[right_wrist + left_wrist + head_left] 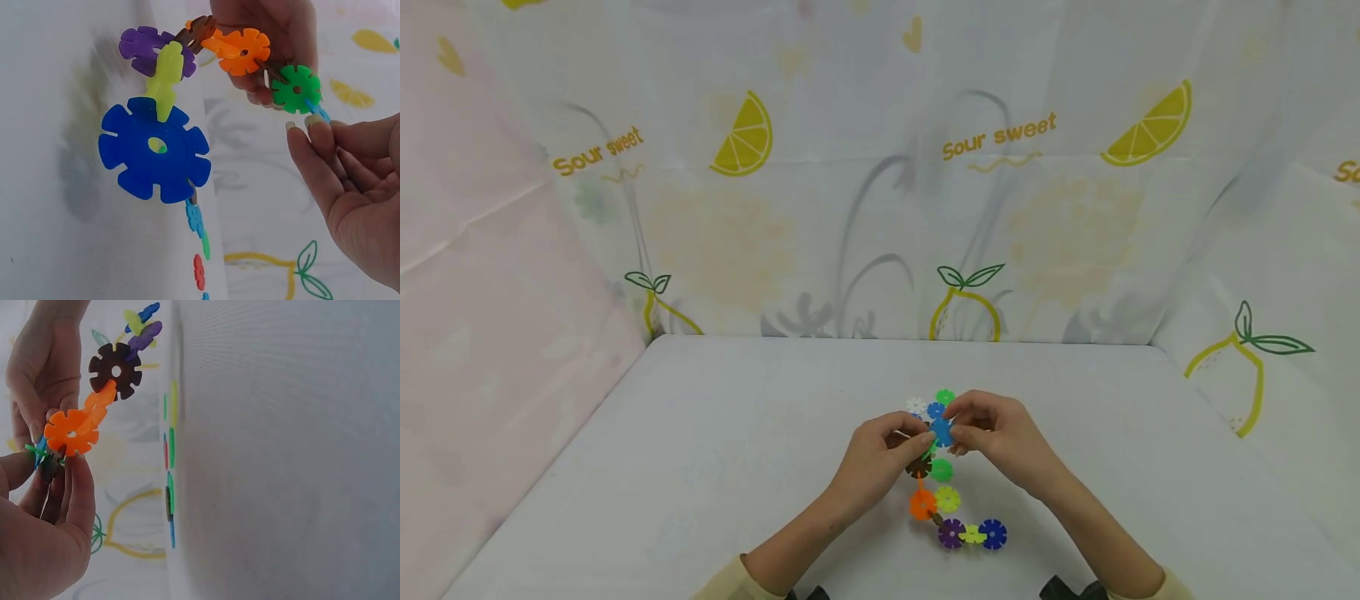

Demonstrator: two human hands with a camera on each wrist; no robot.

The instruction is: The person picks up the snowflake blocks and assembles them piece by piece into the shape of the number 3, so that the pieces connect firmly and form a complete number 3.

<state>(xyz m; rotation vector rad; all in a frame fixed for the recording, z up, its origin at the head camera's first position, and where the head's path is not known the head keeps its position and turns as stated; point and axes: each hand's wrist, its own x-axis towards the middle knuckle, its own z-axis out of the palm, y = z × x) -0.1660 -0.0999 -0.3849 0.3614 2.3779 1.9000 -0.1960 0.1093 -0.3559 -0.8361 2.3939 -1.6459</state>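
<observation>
My left hand (880, 454) pinches the upper end of a chain of slotted snowflake discs, near a green disc (289, 97) and a dark brown disc (918, 468). From the right, my right hand (1000, 433) pinches a light blue disc (942, 432) against the green one; fingers partly hide how they join. Below hang orange discs (56, 428), another brown disc (100, 370), a purple disc (951, 533), a yellow disc (165, 81) and, at the far end, a dark blue disc (131, 156). The chain's lower end is raised off the table in the wrist views.
Loose discs lie on the white table (737, 467) behind and beside the chain: a white one (915, 405), a green one (945, 397), a yellow one (947, 499) and several more. A lemon-printed cloth (850, 208) stands behind the table and along its sides.
</observation>
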